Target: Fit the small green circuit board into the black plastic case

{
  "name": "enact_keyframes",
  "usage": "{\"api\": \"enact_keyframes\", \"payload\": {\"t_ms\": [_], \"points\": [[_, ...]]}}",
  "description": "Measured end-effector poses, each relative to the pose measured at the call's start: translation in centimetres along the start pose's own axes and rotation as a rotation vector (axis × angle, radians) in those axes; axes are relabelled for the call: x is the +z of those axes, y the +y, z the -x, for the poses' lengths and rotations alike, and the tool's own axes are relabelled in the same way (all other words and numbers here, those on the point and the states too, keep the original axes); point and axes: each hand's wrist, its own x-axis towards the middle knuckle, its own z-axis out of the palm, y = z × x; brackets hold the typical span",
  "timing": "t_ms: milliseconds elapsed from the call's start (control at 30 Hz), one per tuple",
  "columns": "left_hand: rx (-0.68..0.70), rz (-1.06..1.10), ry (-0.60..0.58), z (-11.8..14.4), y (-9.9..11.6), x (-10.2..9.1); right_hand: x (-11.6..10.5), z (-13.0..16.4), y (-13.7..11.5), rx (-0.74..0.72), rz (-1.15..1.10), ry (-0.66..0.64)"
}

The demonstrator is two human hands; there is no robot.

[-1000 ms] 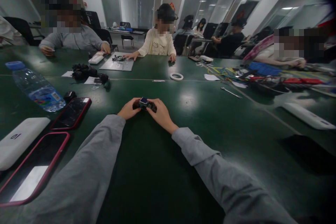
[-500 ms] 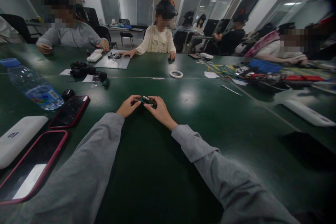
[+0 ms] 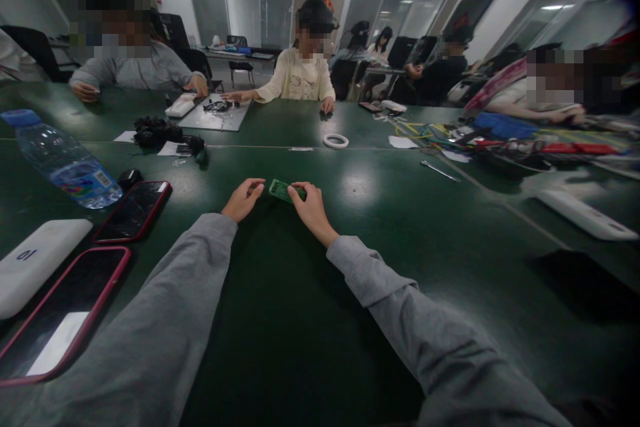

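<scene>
A small green circuit board (image 3: 281,191) is held over the dark green table (image 3: 300,320), in front of me. My right hand (image 3: 311,208) pinches its right end between thumb and fingers, covering that end. The board's left end points toward my left hand (image 3: 243,199), which is just apart from it. That hand's thumb and fingers are parted, with nothing between them.
On the left stand a water bottle (image 3: 65,160), two red-edged phones (image 3: 134,212) and a white power bank (image 3: 43,263). Ahead lie a white ring (image 3: 335,141), black cables (image 3: 160,133) and tweezers (image 3: 440,171). Tangled wires (image 3: 465,137) cover the right. Several people sit beyond.
My left hand has let go of the circuit board. The board now shows a different, plainer green face, held in my right hand alone.
</scene>
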Motion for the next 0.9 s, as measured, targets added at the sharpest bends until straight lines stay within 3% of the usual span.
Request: {"api": "enact_keyframes", "payload": {"t_ms": [333, 500, 600, 733, 900], "points": [[-0.004, 0.005, -0.02, -0.1, -0.3, 0.0, 0.1, -0.2, 0.6, 0.019, 0.054, 0.055], [-0.009, 0.023, -0.04, -0.1, -0.3, 0.0, -0.9, -0.1, 0.5, -0.082, 0.161, -0.052], [-0.02, 0.015, -0.055, 0.0, -0.3, 0.0, -2.6, 0.0, 0.8, -0.087, 0.245, -0.106], [-0.031, 0.006, -0.069, 0.1, -0.2, 0.0, -7.6, 1.1, 3.6, 0.002, 0.327, -0.064], [-0.035, 0.001, -0.08, 0.0, -0.4, -0.1, -19.7, 5.9, 9.3, 0.206, 0.48, 0.182]]}}
